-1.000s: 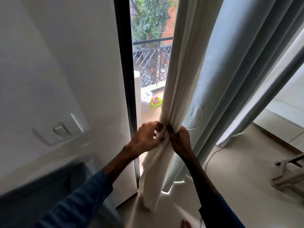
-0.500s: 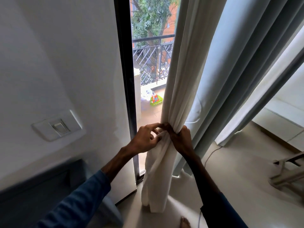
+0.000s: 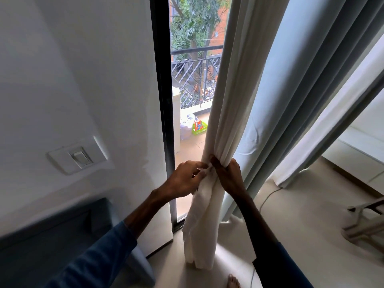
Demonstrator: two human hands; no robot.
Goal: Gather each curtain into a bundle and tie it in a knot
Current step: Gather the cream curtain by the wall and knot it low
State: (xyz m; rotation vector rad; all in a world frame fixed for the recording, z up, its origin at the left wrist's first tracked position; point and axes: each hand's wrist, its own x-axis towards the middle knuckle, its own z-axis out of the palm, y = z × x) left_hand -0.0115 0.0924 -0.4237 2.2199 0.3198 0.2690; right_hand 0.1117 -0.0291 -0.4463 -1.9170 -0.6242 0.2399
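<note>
Head view: I see the right hand (image 3: 229, 177) curled round the gathered white curtain (image 3: 228, 100), squeezing it into a bundle. The left hand (image 3: 182, 179), touching it, pinches a loose fold. The grey curtain (image 3: 291, 100) hangs just right of the right hand, and a wall switch (image 3: 80, 159) sits well left of the left hand.

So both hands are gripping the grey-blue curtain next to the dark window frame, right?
No. In the head view the left hand and right hand grip the cream curtain next to the dark window frame; the grey-blue curtain hangs just to its right.
</note>
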